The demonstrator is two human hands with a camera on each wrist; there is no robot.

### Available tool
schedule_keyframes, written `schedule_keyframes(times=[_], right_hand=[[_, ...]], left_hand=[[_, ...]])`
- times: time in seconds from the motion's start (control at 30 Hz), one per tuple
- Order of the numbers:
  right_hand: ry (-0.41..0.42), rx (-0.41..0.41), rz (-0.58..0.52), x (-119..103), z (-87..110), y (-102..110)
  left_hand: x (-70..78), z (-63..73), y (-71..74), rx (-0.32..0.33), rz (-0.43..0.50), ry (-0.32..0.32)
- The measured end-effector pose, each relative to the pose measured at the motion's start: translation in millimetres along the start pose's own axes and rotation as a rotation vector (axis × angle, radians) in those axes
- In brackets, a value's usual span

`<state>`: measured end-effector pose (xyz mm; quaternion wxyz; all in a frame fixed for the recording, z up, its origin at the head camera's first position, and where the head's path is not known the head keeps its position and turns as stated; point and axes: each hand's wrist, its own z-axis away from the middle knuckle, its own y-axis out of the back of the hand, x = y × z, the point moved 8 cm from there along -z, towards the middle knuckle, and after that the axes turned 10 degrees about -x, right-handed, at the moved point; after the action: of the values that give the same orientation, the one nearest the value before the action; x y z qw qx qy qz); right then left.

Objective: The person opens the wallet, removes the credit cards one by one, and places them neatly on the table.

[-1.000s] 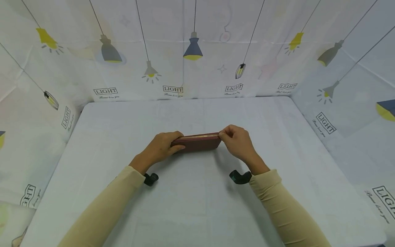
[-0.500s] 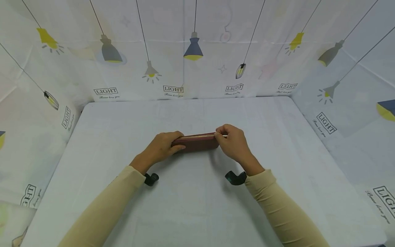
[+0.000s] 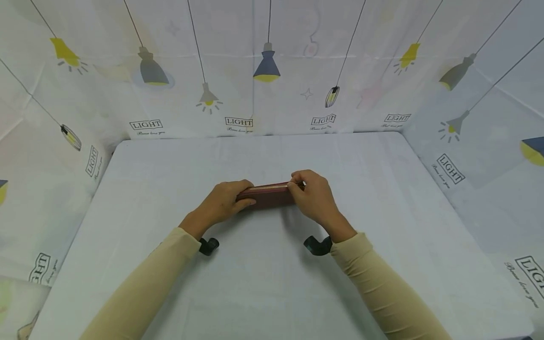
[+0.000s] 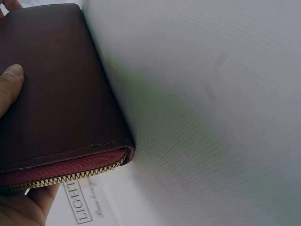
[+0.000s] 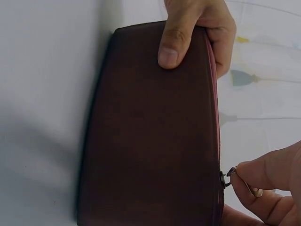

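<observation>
A dark brown zip-around wallet (image 3: 272,200) stands on its long edge at the middle of the table, its zipped edge upward. My left hand (image 3: 223,200) grips its left end, thumb on the near face and fingers behind. Gold zipper teeth (image 4: 70,178) run along a wine-red band at that end in the left wrist view. At the upper edge towards the right, my right hand (image 3: 314,196) pinches the zipper pull (image 5: 232,171) between thumb and forefinger. The slider (image 5: 223,180) sits against the wallet's edge in the right wrist view. Part of the wallet's right end is hidden behind the right hand.
A white cloth covers the table (image 3: 272,283). Hanging cloth (image 3: 289,99) printed with lamps closes off the back and both sides. Each wrist carries a small dark camera, such as the right wrist's camera (image 3: 317,245) near the sleeve.
My right hand has moved left along the wallet's upper edge with the zipper pull, away from the right end. My left hand and the wallet have stayed almost still.
</observation>
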<state>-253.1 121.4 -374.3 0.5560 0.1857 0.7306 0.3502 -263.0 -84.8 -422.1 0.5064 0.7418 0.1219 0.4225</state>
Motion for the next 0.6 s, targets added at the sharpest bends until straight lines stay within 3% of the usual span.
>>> schedule_keyframes(times=[0.6], right_hand=[[0.066, 0.017, 0.022, -21, -6.7, -16]], left_hand=[[-0.1, -0.7, 1.9, 0.001, -0.003, 0.004]])
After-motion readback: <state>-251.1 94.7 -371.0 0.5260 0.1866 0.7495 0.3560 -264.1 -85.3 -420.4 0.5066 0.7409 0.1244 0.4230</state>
